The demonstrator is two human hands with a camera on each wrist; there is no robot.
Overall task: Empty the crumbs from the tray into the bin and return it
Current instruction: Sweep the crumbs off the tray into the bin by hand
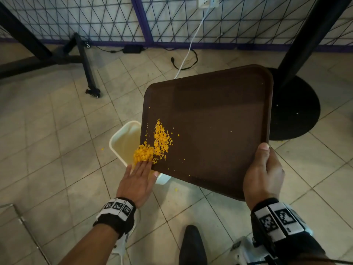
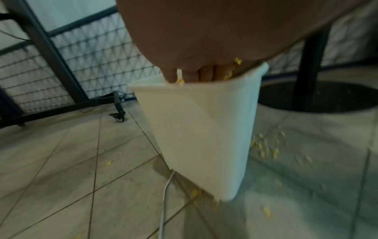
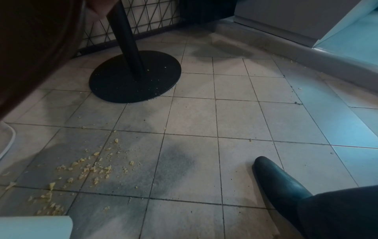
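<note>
R hand [image 1: 262, 175] on tray [image 1: 210, 119], crumbs [image 1: 156, 146].

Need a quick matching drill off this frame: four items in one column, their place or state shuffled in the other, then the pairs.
Items
1. dark brown plastic tray
2. orange crumb pile
3. cream rectangular plastic bin
4. round black table base

Place or state
A. stands on the tiled floor beneath the tray's low corner
B. gathered at the tray's low corner by the flat left hand
C. tilted, its near edge gripped by the right hand
D. flat on the floor, flecked with small crumbs

Pairs: 1-C, 2-B, 3-A, 4-D
</note>
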